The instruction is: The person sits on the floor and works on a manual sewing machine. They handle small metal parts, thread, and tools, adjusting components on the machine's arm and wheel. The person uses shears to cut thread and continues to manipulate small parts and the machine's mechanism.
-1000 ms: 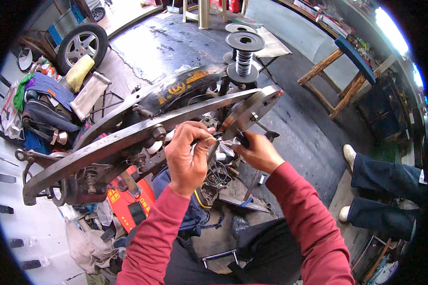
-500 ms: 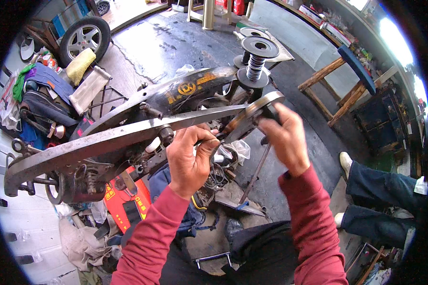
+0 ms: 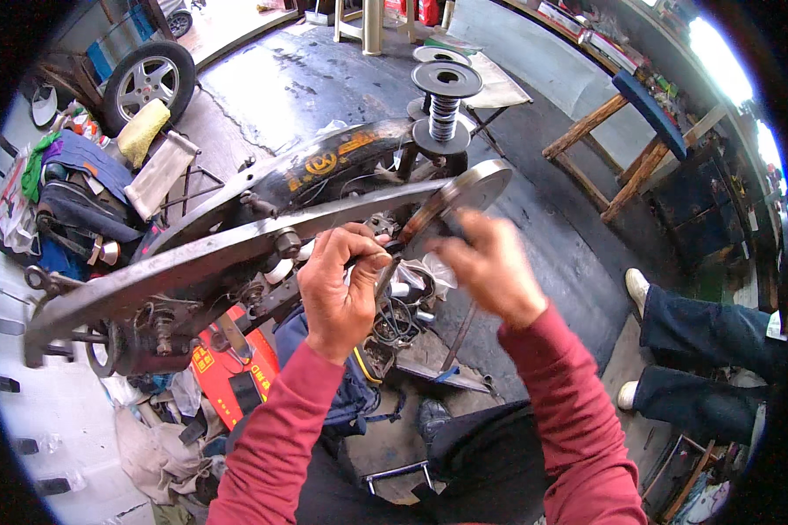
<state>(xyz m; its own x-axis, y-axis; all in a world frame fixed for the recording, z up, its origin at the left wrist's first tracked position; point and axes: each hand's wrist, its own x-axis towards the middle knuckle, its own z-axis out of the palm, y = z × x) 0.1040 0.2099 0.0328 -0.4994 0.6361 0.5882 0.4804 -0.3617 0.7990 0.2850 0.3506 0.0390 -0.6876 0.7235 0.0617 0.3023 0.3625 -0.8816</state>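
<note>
A long worn metal machine arm, like that of a hand-cranked sewing machine, runs across in front of me, tilted up to the right. At its right end sits a round metal wheel. My left hand is closed in a pinch just below the arm, left of the wheel; whatever lies between the fingertips is too small to make out. My right hand is at the wheel's near side, its fingers curled but smeared by motion, so its grip is unclear. A thread spool stands upright behind the wheel.
A black curved body with yellow marks lies behind the arm. Below are a red bag and a blue backpack. A wooden stool stands right, a car wheel far left. Another person's legs reach in from the right.
The view has shifted, so the machine's wheel and spool appear slightly further left. My right hand has moved left and down round the wheel. My left hand keeps its pinch.
</note>
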